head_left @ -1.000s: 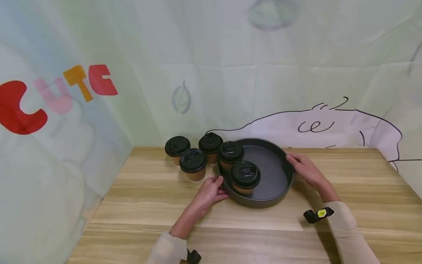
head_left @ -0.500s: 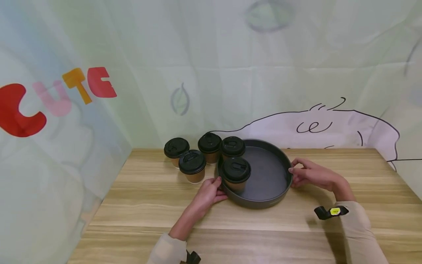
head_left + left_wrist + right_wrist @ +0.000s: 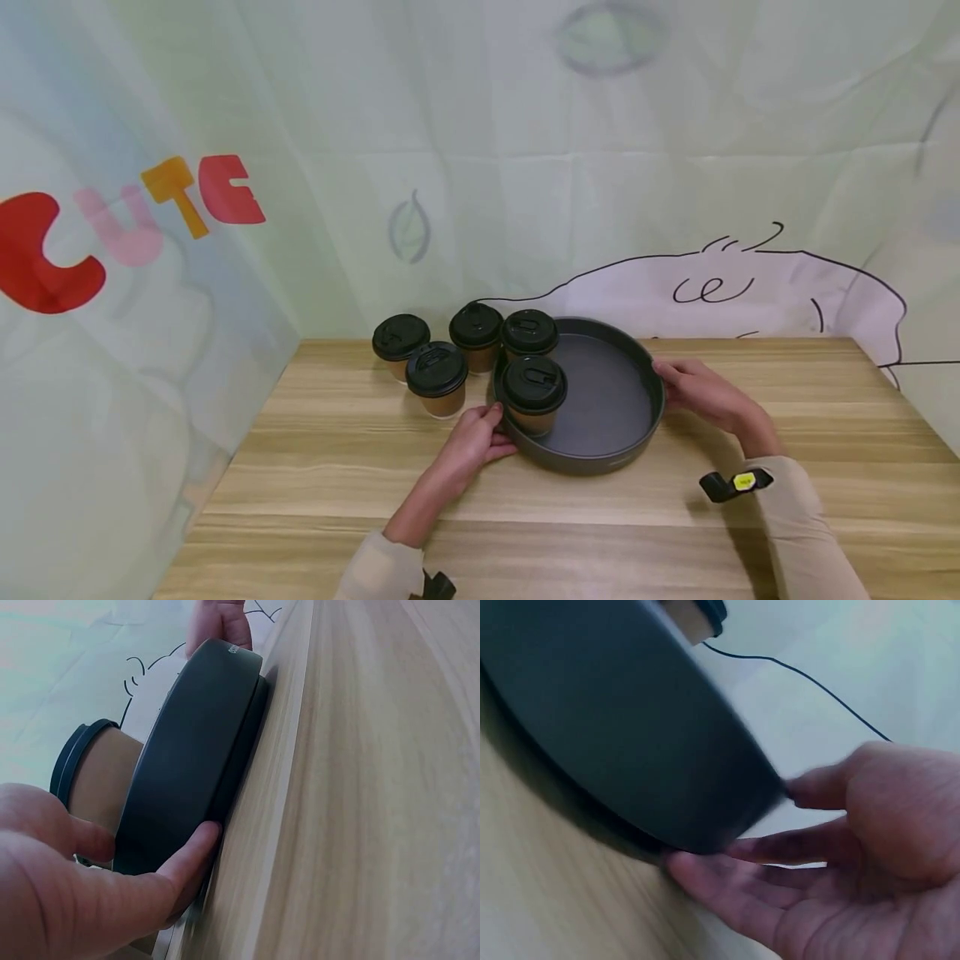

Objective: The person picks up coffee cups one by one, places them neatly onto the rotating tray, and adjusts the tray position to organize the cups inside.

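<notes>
A round dark grey baking pan sits on the table. Inside it, against its left side, stand two lidded paper coffee cups: a front cup and a back cup. At the pan's left rim my left hand grips it, thumb on the rim and fingers low on the outer wall. Opposite, my right hand holds the right rim; in the right wrist view its thumb is at the rim and its fingers lie at the bottom edge. Part of the front cup shows in the left wrist view.
Left of the pan stand three more lidded cups: a far-left cup, a nearer cup and one cup close beside the pan. A printed curtain hangs behind the wooden table.
Both cups in the pan have shifted: the front one slid left, the back one slightly farther back. My right hand changed its finger position on the rim. My left hand stayed in place.
</notes>
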`<state>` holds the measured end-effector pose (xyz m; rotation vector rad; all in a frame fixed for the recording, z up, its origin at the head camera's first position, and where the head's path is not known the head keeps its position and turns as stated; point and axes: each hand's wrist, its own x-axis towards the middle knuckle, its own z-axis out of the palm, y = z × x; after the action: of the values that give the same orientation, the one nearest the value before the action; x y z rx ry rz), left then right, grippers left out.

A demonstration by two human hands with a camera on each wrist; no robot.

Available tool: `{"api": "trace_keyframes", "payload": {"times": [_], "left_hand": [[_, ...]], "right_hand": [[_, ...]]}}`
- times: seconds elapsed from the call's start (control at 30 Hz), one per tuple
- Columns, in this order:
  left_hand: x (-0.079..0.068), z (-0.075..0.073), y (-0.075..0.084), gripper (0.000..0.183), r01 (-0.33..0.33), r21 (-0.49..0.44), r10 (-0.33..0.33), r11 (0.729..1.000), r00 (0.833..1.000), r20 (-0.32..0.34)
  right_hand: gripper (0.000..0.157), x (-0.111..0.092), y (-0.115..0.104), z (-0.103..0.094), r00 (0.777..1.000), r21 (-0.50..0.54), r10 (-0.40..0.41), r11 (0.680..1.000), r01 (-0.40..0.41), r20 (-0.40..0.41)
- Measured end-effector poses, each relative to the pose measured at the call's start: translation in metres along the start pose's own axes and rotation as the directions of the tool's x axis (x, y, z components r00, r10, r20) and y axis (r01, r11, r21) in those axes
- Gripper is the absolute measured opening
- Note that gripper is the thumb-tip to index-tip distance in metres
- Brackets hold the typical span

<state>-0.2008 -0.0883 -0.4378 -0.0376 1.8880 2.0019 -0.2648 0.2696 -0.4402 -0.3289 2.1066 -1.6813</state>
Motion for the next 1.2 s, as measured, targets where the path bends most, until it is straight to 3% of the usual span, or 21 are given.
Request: {"api": "trace_keyframes", "payload": {"times": [0.27,0.33,0.5,0.6,1.0,1.2], "left_hand": [[-0.002,0.0,0.0,0.048,-0.003,-0.001,0.003,1.0,1.0,0.001],[-0.002,-0.001,0.0,0.048,0.0,-0.005,0.0,1.0,1.0,-0.001],[-0.002,-0.001,0.0,0.049,0.006,-0.016,-0.006,1.0,1.0,-0.002],[-0.002,0.0,0.0,0.049,0.007,-0.021,-0.007,1.0,1.0,0.001],[-0.001,0.001,-0.001,0.05,0.0,-0.038,0.0,0.999,1.0,0.0],[-0.001,0.0,-0.001,0.05,-0.004,-0.04,0.004,0.999,1.0,0.002]], "right_hand": [[0.05,-0.013,-0.001,-0.013,0.98,0.017,0.087,0.996,-0.092,0.179],[0.052,-0.013,-0.001,-0.013,0.981,0.021,0.098,0.994,-0.103,0.165],[0.059,-0.004,0.0,-0.007,0.997,0.061,0.072,0.996,-0.072,0.004],[0.059,-0.001,0.002,-0.005,0.998,0.053,0.054,0.997,-0.052,-0.044],[0.051,-0.015,0.008,-0.016,0.985,0.082,0.103,0.99,-0.115,0.141],[0.057,-0.008,0.009,-0.015,0.993,0.117,0.076,0.989,-0.086,0.084]]}}
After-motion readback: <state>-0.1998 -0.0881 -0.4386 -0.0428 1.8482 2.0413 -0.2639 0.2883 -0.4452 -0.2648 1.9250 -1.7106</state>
